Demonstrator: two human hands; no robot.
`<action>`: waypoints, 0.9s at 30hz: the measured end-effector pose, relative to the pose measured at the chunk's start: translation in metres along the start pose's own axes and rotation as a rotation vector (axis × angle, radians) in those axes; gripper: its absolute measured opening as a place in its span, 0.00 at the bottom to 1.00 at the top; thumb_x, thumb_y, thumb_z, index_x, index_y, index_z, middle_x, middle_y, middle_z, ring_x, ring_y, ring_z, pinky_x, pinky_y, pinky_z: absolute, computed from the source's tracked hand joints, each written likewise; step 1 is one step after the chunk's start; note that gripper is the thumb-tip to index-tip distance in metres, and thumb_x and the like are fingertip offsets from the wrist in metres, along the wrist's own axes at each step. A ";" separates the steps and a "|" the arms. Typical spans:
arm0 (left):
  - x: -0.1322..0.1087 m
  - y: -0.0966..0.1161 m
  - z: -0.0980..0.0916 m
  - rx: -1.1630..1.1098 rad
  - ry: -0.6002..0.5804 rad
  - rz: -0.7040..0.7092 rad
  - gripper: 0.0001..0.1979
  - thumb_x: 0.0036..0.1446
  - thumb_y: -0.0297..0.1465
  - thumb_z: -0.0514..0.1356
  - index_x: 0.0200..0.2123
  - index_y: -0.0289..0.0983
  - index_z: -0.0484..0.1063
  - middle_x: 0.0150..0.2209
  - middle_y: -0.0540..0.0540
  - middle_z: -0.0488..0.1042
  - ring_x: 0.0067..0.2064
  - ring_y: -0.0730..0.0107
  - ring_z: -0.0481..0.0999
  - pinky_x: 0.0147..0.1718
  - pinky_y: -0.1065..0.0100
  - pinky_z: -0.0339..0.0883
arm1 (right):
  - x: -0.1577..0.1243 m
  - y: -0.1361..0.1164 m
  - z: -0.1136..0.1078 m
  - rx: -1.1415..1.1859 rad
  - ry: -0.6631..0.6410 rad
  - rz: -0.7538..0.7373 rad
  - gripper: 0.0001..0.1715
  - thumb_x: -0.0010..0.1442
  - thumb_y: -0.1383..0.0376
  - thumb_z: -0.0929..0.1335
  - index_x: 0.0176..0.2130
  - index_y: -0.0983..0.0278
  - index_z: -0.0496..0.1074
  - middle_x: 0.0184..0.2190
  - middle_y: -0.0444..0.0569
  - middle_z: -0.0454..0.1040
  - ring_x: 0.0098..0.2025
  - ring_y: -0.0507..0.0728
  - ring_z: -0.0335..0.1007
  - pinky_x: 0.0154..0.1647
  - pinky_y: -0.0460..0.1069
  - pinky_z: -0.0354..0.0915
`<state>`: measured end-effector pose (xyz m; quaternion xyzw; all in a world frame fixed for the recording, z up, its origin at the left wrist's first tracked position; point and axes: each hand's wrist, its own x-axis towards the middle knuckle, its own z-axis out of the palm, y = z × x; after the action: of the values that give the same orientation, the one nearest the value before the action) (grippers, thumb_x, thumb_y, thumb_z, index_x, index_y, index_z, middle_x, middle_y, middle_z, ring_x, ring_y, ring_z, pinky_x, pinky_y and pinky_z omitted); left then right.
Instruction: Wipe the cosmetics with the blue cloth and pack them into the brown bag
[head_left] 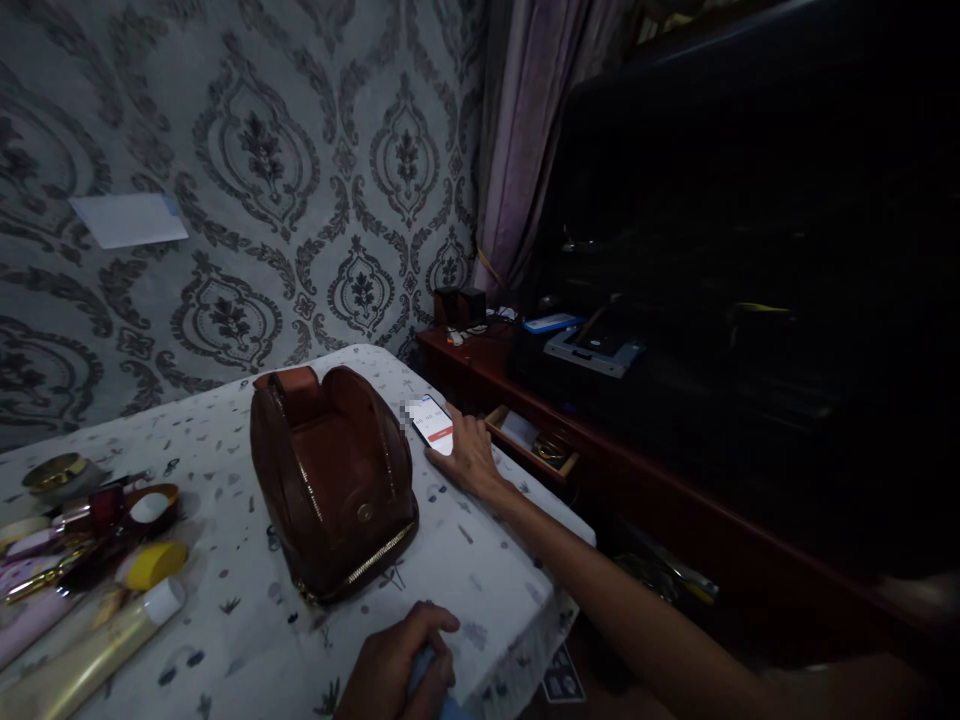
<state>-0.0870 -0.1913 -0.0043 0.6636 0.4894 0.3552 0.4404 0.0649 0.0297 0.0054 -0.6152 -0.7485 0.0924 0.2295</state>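
Observation:
My right hand (466,452) reaches across the table and rests on a lit phone (433,423) lying near the table's far right edge, fingers laid over its lower end. My left hand (401,665) is at the near edge, fingers curled round a small pale blue object (421,668) that I cannot make out. Between the hands stands a brown leather bag (330,480) with gold zips, upright on the patterned tablecloth (240,620).
Cosmetics lie at the table's left: a gold-lidded jar (56,472), a yellow cap (152,563), tubes and bottles (97,650). To the right stands a dark wooden cabinet (600,440) with an open drawer (532,445), a large dark screen above, and devices (592,348). Patterned wall behind.

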 end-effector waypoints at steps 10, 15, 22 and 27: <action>-0.002 0.008 -0.003 -0.011 0.036 0.015 0.18 0.65 0.44 0.53 0.44 0.39 0.74 0.31 0.47 0.77 0.31 0.69 0.74 0.33 0.71 0.64 | 0.002 0.004 -0.002 0.187 0.210 -0.060 0.37 0.57 0.54 0.69 0.61 0.65 0.62 0.54 0.59 0.66 0.55 0.67 0.60 0.56 0.59 0.58; -0.008 0.013 -0.008 -0.013 0.109 0.008 0.20 0.65 0.47 0.51 0.42 0.39 0.75 0.28 0.48 0.77 0.29 0.69 0.74 0.33 0.72 0.66 | -0.022 -0.020 -0.017 0.550 0.359 -0.225 0.18 0.68 0.58 0.60 0.49 0.64 0.69 0.47 0.55 0.71 0.51 0.61 0.66 0.53 0.56 0.64; -0.029 0.012 -0.078 0.585 0.376 0.352 0.10 0.63 0.34 0.58 0.46 0.46 0.76 0.37 0.49 0.82 0.36 0.69 0.81 0.37 0.75 0.71 | -0.080 -0.081 -0.049 0.472 0.562 -0.787 0.19 0.64 0.70 0.63 0.55 0.62 0.65 0.56 0.58 0.66 0.59 0.62 0.63 0.59 0.61 0.62; -0.018 0.055 -0.131 1.039 0.478 0.561 0.17 0.63 0.28 0.54 0.53 0.43 0.71 0.44 0.45 0.79 0.42 0.66 0.80 0.39 0.72 0.73 | -0.089 -0.117 -0.058 0.289 0.333 -0.998 0.16 0.66 0.63 0.65 0.50 0.71 0.69 0.53 0.63 0.71 0.56 0.63 0.63 0.58 0.58 0.62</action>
<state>-0.1914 -0.1853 0.0931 0.7959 0.4903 0.3116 -0.1703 0.0007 -0.0907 0.0848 -0.1538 -0.8828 -0.0246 0.4431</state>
